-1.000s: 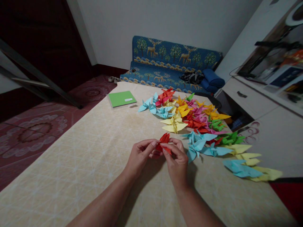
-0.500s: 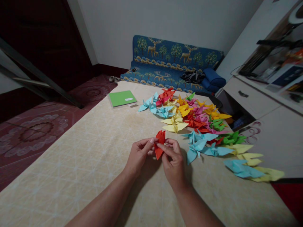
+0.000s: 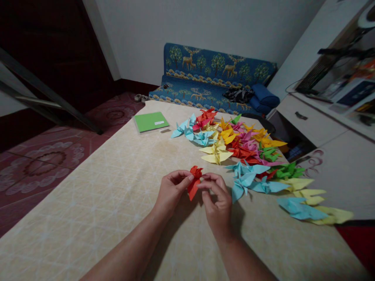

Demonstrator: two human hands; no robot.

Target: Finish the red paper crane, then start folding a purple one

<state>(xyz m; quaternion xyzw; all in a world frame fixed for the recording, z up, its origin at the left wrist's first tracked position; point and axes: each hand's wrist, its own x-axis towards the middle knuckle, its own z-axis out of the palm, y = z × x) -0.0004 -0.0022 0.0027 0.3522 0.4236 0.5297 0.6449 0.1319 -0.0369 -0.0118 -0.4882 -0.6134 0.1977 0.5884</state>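
A small folded piece of red origami paper (image 3: 193, 187) is pinched between the thumb and fingers of my left hand (image 3: 175, 191). Its pointed end hangs downward and its upper end is bunched into several folded tips. My right hand (image 3: 216, 197) is just to the right of it, fingers bent and spread apart; the index fingertip lies at the paper's edge, and I cannot tell if it touches. Close by on the right are folded paper cranes, among them a light blue crane (image 3: 242, 183) and a pale yellow crane (image 3: 216, 153).
Many-coloured paper cranes (image 3: 249, 144) spread over the right and far side of the cloth-covered table (image 3: 96, 210). A green pack of paper (image 3: 150, 121) lies at the far left. Beyond stand a blue patterned sofa (image 3: 199, 91) and, at right, a white cabinet (image 3: 342, 171).
The red paper has tilted and sunk slightly, and its upper end is now bunched rather than straight. My right hand's fingers have loosened and moved a little away from it.
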